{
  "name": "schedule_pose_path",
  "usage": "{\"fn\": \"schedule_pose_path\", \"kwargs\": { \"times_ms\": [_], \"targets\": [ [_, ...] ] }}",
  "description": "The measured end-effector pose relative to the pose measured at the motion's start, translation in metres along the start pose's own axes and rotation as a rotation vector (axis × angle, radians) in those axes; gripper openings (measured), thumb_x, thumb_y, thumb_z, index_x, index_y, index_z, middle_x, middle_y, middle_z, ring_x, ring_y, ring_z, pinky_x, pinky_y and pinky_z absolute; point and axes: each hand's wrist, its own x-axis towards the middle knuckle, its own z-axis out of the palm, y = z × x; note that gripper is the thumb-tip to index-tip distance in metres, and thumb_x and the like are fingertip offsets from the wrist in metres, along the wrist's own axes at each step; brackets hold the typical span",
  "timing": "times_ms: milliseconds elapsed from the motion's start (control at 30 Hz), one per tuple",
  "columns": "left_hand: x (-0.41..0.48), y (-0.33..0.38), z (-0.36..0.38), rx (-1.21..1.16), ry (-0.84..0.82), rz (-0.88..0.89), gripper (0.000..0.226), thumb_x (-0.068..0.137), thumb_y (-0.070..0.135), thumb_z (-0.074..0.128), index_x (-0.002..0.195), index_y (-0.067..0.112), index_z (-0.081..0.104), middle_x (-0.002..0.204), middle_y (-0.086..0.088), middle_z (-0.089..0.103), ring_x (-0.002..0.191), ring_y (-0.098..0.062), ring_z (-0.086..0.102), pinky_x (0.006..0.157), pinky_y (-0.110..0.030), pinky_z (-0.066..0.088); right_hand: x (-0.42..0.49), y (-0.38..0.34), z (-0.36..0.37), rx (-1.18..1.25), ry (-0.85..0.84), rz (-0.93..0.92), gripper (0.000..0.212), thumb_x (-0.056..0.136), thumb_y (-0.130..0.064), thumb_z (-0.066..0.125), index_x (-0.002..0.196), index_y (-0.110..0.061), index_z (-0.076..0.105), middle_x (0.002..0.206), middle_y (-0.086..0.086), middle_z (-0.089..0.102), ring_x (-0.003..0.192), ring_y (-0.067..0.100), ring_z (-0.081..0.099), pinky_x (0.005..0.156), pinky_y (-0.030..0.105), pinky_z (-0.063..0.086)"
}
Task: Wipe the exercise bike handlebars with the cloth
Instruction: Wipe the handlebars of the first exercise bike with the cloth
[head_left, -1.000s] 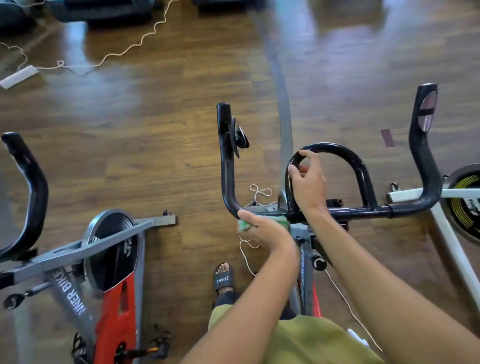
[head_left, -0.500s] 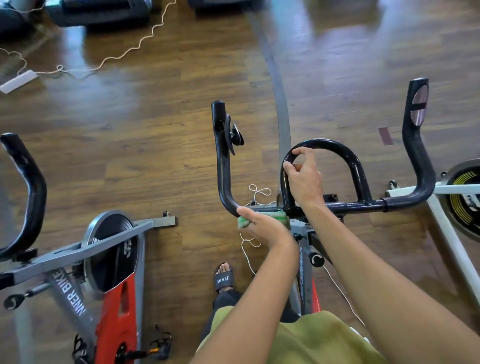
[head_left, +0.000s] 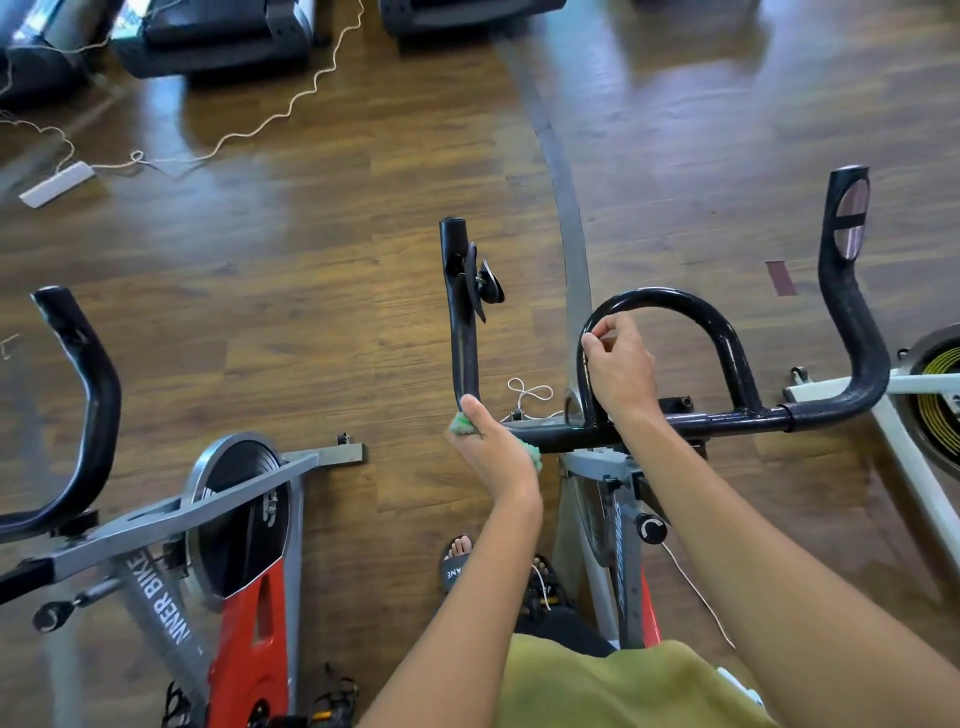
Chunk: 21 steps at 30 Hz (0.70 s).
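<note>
Black handlebars (head_left: 727, 421) of the exercise bike stretch across the middle, with an upright left horn, a centre loop and a right horn. My left hand (head_left: 493, 447) grips a green cloth (head_left: 460, 423) wrapped round the bar at the bend below the left horn; green shows on both sides of the fingers. My right hand (head_left: 618, 369) holds the left side of the centre loop, fingers curled over the tube.
A second red and grey bike (head_left: 218, 525) stands to the left, its black handlebar (head_left: 88, 405) at the far left. A white-framed machine (head_left: 919, 457) sits at the right. Treadmill bases (head_left: 218, 36) and a white cable (head_left: 291, 98) lie on the wooden floor beyond.
My left hand has slid the cloth leftward along the bar to the bend under the left horn. My right hand stays on the centre loop.
</note>
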Motion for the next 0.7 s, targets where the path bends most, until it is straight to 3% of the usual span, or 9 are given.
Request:
{"fn": "schedule_pose_path", "kwargs": {
  "times_ms": [133,200,300,400,467,600,700],
  "targets": [
    [0.034,0.015,-0.015,0.202,-0.18,0.04,0.046,0.092,0.072,0.032,0.09,0.029,0.046,0.08,-0.002,0.052,0.073,-0.023,0.056,0.075,-0.048,0.053,0.002,-0.003,0.0,-0.03,-0.013,0.041,0.01,0.1,-0.021,0.055,0.106,-0.013,0.055,0.099,0.005,0.062,0.1,0.024,0.058,0.081,0.038,0.048],
    [0.048,0.029,-0.017,0.32,-0.24,0.119,0.056,0.087,0.079,0.029,0.089,0.027,0.05,0.081,-0.001,0.056,0.08,-0.027,0.06,0.087,-0.052,0.054,0.005,-0.007,0.006,-0.193,0.041,0.016,0.007,0.098,-0.019,0.055,0.105,-0.017,0.053,0.105,0.003,0.057,0.107,0.026,0.053,0.092,0.044,0.047],
    [0.065,0.058,-0.012,0.473,-0.336,0.242,0.057,0.094,0.072,0.024,0.09,0.023,0.052,0.095,-0.002,0.061,0.095,-0.029,0.06,0.092,-0.042,0.048,0.009,-0.02,0.018,-0.442,0.161,-0.047,0.021,0.093,-0.016,0.06,0.113,-0.019,0.055,0.122,0.008,0.045,0.118,0.028,0.042,0.1,0.043,0.035],
    [0.08,0.079,-0.002,0.521,-0.45,0.326,0.05,0.098,0.066,0.023,0.086,0.028,0.054,0.101,-0.001,0.062,0.097,-0.023,0.057,0.092,-0.038,0.044,0.016,-0.025,0.022,-0.458,0.177,-0.056,0.028,0.09,-0.01,0.061,0.116,-0.017,0.056,0.127,0.01,0.04,0.118,0.03,0.042,0.096,0.037,0.037],
    [0.087,0.09,0.005,0.542,-0.488,0.392,0.055,0.098,0.066,0.022,0.094,0.024,0.057,0.104,-0.003,0.064,0.098,-0.023,0.059,0.093,-0.039,0.044,0.019,-0.022,0.022,-0.397,0.168,-0.056,0.027,0.089,-0.006,0.061,0.114,-0.014,0.056,0.127,0.01,0.037,0.116,0.028,0.042,0.087,0.029,0.037],
    [0.111,0.109,0.03,0.49,-0.472,0.476,0.076,0.084,0.084,0.023,0.091,0.017,0.056,0.09,-0.007,0.065,0.082,-0.024,0.06,0.088,-0.048,0.049,0.017,-0.022,0.022,-0.358,0.172,-0.077,0.02,0.09,-0.006,0.062,0.108,-0.011,0.056,0.126,0.01,0.037,0.114,0.025,0.042,0.083,0.026,0.038],
    [0.113,0.138,0.05,0.437,-0.456,0.546,0.055,0.094,0.07,0.029,0.084,0.02,0.051,0.086,-0.006,0.068,0.079,-0.025,0.066,0.082,-0.041,0.054,0.016,-0.02,0.024,-0.344,0.189,-0.095,0.015,0.091,-0.006,0.062,0.103,-0.011,0.056,0.124,0.009,0.037,0.114,0.025,0.043,0.087,0.03,0.045]
  ]
}}
